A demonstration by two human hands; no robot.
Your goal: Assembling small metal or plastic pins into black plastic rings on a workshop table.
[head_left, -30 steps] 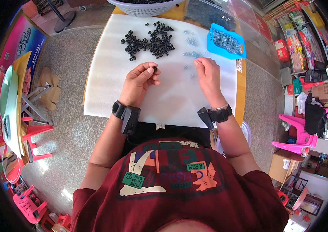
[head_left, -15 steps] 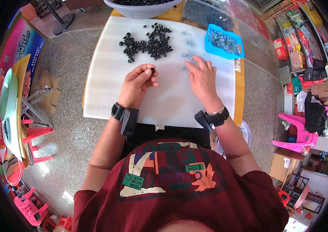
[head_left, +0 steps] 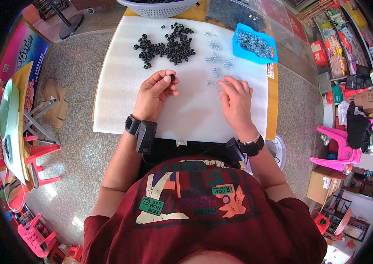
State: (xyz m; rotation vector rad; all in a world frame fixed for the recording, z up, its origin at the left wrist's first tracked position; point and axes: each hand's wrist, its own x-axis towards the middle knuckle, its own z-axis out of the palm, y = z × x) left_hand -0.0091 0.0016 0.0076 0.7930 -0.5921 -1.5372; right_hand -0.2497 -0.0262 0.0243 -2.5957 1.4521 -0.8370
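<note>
My left hand (head_left: 155, 93) is closed, with a small black cap-like piece (head_left: 172, 78) pinched between thumb and fingertips above the white sheet (head_left: 120, 105). Beyond it lies a loose pile of similar black pieces (head_left: 180, 46). Over the right part of the sheet, my right hand (head_left: 238, 103) has bent fingers, its thumb apart from the index finger, and no piece shows in it. Its fingertips are beside a few small clear pieces (head_left: 215, 82). More clear pieces (head_left: 214, 58) lie scattered farther away, near a blue basket (head_left: 257, 57) filled with the same kind.
A grey-purple colander (head_left: 160, 9) of black pieces stands at the table's far edge. Behind the blue basket is a clear plastic box (head_left: 239, 17). Pink stools (head_left: 338, 147) and loaded shelves (head_left: 343, 48) stand to the right, a folding stand (head_left: 41, 114) to the left.
My right hand has shifted right and slightly nearer, its fingers less spread, uncovering more clear pieces. My left hand stays almost in place with the black piece.
</note>
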